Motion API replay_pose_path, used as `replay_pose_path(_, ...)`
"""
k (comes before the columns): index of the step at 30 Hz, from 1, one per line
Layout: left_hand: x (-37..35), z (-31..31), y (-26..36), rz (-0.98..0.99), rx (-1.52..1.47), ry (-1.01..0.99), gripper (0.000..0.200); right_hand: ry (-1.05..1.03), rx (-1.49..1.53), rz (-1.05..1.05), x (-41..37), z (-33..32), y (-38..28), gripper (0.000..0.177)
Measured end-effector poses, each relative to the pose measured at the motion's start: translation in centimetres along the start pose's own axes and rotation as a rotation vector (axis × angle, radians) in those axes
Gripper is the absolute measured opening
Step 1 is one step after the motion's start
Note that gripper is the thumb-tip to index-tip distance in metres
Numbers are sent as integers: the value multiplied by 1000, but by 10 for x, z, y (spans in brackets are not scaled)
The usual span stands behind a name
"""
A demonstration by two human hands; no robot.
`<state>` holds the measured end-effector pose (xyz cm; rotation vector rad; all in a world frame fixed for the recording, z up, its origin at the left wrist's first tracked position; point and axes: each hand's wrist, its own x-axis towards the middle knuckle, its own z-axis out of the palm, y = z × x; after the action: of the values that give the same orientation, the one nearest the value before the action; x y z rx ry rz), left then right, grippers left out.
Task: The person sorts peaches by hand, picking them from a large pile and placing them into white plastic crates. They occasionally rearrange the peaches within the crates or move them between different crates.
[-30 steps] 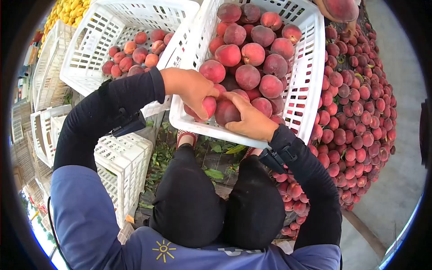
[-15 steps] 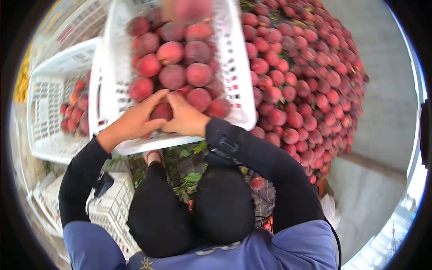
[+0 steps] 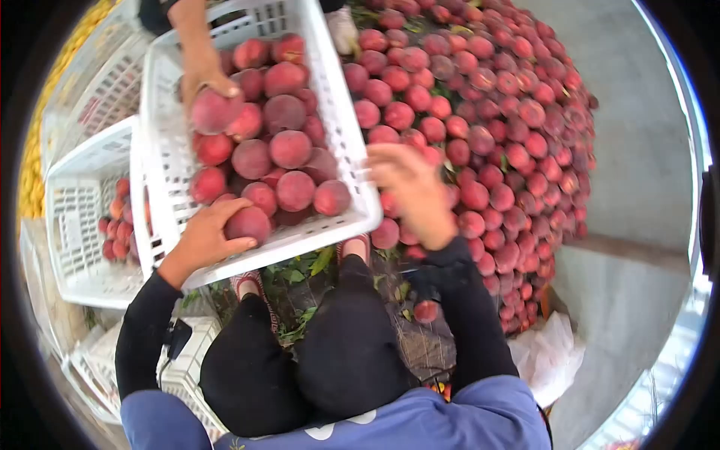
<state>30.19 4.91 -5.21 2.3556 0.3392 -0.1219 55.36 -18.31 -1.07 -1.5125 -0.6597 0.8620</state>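
Observation:
My left hand (image 3: 204, 238) is closed round a dark red peach (image 3: 247, 225) at the near end of a white plastic crate (image 3: 341, 97). Several layers of red peaches (image 3: 284, 114) lie in this crate. Blurred by motion, my right hand (image 3: 414, 191) is beyond the crate's right side, above the edge of a large peach heap (image 3: 510, 127). Its fingers look stretched out to the left, and I see nothing held in them.
Across the crate, another person's hand (image 3: 204, 71) holds a peach (image 3: 216, 111). A second white crate (image 3: 71, 217) with some peaches stands at left. Leaves (image 3: 300, 274) and a loose peach (image 3: 426, 311) lie by my legs; a white plastic bag (image 3: 551, 352) is at right.
My right hand has left the near end of the crate and moved right to the heap. My left hand now grips a peach alone. The crate appears shifted left and turned in view.

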Motion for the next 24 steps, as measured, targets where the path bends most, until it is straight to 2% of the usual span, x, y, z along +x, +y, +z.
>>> replay_pose_path(1,-3,2,-3,65,81,53,60,130,66,24,-5,-19,-3,34)
replay_pose_path(3,-4,6,-8,77,46,90,60,291,-50,-55,-8,-26,-1,39)
replay_pose_path(4,-8,5,-7,26,65,119,60,166,46,-51,-2,-10,-7,43)
replay_pose_path(5,-7,3,-5,24,61,68,60,52,134,-44,4,7,-18,46)
replay_pose_path(7,-6,1,-5,12,67,39,60,-141,83,-19,30,48,-33,62)
replay_pose_path(9,-9,4,-8,16,83,20,60,-246,28,57,74,81,-13,72)
replay_pose_path(11,-11,7,-12,16,70,52,62,-288,-345,-113,117,104,28,82)
replay_pose_path(12,-12,8,-13,56,84,83,62,-395,-598,-300,129,110,26,85)
replay_pose_path(13,-12,9,-15,97,99,111,62,-450,-630,-266,131,120,25,85)
replay_pose_path(15,-14,11,-17,79,103,109,63,-431,-899,-312,134,133,21,86)
replay_pose_path(16,-14,13,-18,99,112,127,63,-444,-903,-309,136,140,23,86)
replay_pose_path(19,-14,15,-23,139,124,167,63,-417,-973,-414,149,167,32,80)
replay_pose_path(21,-16,16,-25,160,114,184,63,-345,-1076,-564,153,187,42,66)
replay_pose_path(23,-16,15,-23,136,132,160,63,-333,-1080,-486,153,182,31,71)
replay_pose_path(24,-16,16,-23,126,132,147,62,-336,-864,-307,153,173,22,72)
